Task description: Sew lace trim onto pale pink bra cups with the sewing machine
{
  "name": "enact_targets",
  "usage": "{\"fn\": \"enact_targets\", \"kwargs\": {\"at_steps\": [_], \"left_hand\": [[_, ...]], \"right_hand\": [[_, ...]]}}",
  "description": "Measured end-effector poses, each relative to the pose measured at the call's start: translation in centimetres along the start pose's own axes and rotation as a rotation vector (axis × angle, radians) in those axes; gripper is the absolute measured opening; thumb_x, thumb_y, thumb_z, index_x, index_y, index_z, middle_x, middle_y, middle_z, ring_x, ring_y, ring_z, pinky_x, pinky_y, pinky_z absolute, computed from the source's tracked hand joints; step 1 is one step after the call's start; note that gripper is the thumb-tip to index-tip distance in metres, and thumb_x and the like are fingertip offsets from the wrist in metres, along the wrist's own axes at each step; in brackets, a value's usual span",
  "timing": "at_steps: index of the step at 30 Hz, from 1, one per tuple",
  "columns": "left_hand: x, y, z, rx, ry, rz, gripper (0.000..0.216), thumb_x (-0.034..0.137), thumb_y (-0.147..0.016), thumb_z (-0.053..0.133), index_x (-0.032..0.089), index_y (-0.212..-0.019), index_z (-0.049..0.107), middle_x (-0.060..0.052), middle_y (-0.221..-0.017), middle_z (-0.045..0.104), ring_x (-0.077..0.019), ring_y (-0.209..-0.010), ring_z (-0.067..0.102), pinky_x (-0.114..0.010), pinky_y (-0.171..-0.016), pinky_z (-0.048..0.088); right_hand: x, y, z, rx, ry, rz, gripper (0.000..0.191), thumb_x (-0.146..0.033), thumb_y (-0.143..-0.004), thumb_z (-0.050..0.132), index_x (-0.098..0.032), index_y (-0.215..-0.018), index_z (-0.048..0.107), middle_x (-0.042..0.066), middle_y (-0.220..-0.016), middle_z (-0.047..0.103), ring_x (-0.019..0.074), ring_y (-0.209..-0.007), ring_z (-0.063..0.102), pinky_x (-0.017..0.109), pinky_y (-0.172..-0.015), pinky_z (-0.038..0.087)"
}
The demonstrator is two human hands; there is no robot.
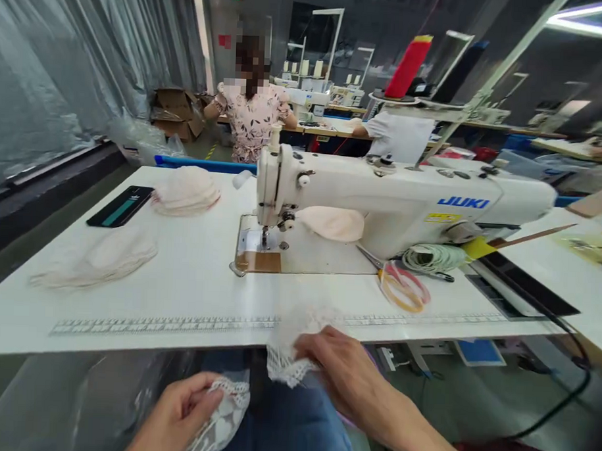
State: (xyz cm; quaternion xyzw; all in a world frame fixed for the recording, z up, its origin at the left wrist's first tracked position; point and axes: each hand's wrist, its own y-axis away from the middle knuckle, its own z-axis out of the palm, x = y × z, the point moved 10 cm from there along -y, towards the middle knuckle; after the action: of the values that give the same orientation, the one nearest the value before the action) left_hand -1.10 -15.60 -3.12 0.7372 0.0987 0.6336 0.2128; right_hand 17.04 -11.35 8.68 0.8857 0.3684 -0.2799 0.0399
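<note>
Below the table's front edge, my left hand [183,405] pinches a piece of white lace [225,417] between thumb and fingers. My right hand [343,365] is closed on another white lace piece [289,366] with a fringed edge, which hangs over the table edge and is slightly blurred. The two lace pieces appear apart. Both hands are in front of a white JUKI sewing machine [395,196], whose needle area [264,237] stands beyond them with no cloth under it.
Cream fabric cups lie in a stack [186,192] and a flatter pile [102,258] at left, near a phone [121,206]. Scissors [402,285], a cord coil [433,258] and a printed ruler tape [169,325] are on the table [195,281]. Two people sit beyond.
</note>
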Motion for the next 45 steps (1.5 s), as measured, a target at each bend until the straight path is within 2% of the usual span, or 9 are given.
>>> {"fn": "enact_targets", "kwargs": {"at_steps": [2,4,7,13,25,28,34,42,45], "left_hand": [[-0.6,-0.3,0.8,-0.053,0.132,-0.062,0.05,0.061,-0.07,0.064,0.013,-0.081,0.065,0.0,-0.059,0.059,-0.0107,-0.052,0.048,-0.017,-0.05,0.036],[-0.8,-0.5,1.6,-0.085,0.204,-0.071,0.053,0.062,-0.069,0.065,0.011,-0.082,0.066,0.0,-0.06,0.06,-0.0113,-0.054,0.049,-0.018,-0.052,0.037],[-0.3,-0.1,3.0,-0.139,0.24,-0.042,0.051,0.059,-0.069,0.066,0.011,-0.085,0.069,-0.003,-0.067,0.065,-0.0147,-0.062,0.055,-0.02,-0.058,0.04],[0.9,1.9,4.3,-0.222,0.326,-0.044,0.051,0.057,-0.071,0.066,0.014,-0.099,0.071,-0.006,-0.078,0.069,-0.0217,-0.08,0.06,-0.027,-0.074,0.046],[-1.4,3.8,3.2,-0.123,0.482,-0.214,0.051,0.057,-0.057,0.076,0.018,-0.09,0.074,-0.007,-0.081,0.071,-0.0233,-0.077,0.062,-0.029,-0.072,0.049],[-1.6,3.7,2.7,-0.072,0.443,-0.174,0.051,0.059,-0.06,0.074,0.017,-0.089,0.074,-0.005,-0.076,0.07,-0.019,-0.072,0.061,-0.025,-0.068,0.048],[-2.3,2.8,3.4,-0.163,0.336,-0.099,0.046,0.053,-0.065,0.075,0.013,-0.089,0.071,-0.003,-0.063,0.067,-0.0118,-0.052,0.055,-0.019,-0.054,0.04],[-2.8,3.5,1.1,-0.123,0.198,-0.175,0.043,0.057,-0.068,0.07,0.014,-0.073,0.068,0.0,-0.063,0.059,-0.0108,-0.059,0.047,-0.017,-0.056,0.035],[-2.7,3.8,1.3,-0.169,0.197,-0.207,0.043,0.057,-0.069,0.069,0.014,-0.074,0.067,0.0,-0.064,0.058,-0.0103,-0.06,0.045,-0.017,-0.057,0.034]], "right_hand": [[-1.7,0.7,0.8,-0.139,-0.18,0.04,0.016,-0.017,-0.09,0.044,-0.025,-0.099,0.055,0.004,-0.081,0.064,0.0174,-0.073,0.058,0.027,-0.066,0.043],[-5.2,1.1,2.6,-0.326,-0.445,-0.079,0.019,-0.015,-0.091,0.042,-0.024,-0.096,0.059,0.003,-0.087,0.066,0.0141,-0.078,0.06,0.022,-0.069,0.045],[-6.6,-0.1,4.3,-0.3,-0.638,-0.108,0.021,-0.025,-0.092,0.046,-0.017,-0.082,0.062,0.004,-0.081,0.064,0.0135,-0.078,0.06,0.02,-0.07,0.044],[-1.6,-2.0,8.0,-0.116,-0.508,0.185,0.008,-0.025,-0.085,0.059,-0.018,-0.083,0.056,-0.006,-0.06,0.047,0.0082,-0.056,0.045,0.018,-0.055,0.032],[-2.7,-1.5,9.4,-0.217,-0.6,0.089,0.005,-0.015,-0.082,0.055,-0.018,-0.08,0.05,-0.009,-0.057,0.042,0.0056,-0.051,0.038,0.016,-0.054,0.031],[-3.1,-1.6,9.6,-0.245,-0.66,0.053,0.004,-0.015,-0.081,0.054,-0.017,-0.081,0.051,-0.009,-0.055,0.039,0.0047,-0.048,0.035,0.015,-0.048,0.028],[-3.8,-1.5,10.0,-0.32,-0.669,-0.029,0.008,-0.016,-0.085,0.05,-0.017,-0.092,0.052,-0.008,-0.057,0.045,0.0052,-0.048,0.039,0.015,-0.047,0.029],[-3.0,-0.4,10.0,-0.37,-0.556,-0.059,0.011,-0.02,-0.086,0.057,-0.019,-0.096,0.055,0.0,-0.083,0.066,0.0118,-0.074,0.059,0.019,-0.068,0.041],[-3.0,-0.3,10.2,-0.354,-0.516,-0.067,0.026,-0.027,-0.081,0.065,-0.019,-0.103,0.053,0.001,-0.088,0.066,0.0145,-0.082,0.061,0.023,-0.077,0.041]]}}
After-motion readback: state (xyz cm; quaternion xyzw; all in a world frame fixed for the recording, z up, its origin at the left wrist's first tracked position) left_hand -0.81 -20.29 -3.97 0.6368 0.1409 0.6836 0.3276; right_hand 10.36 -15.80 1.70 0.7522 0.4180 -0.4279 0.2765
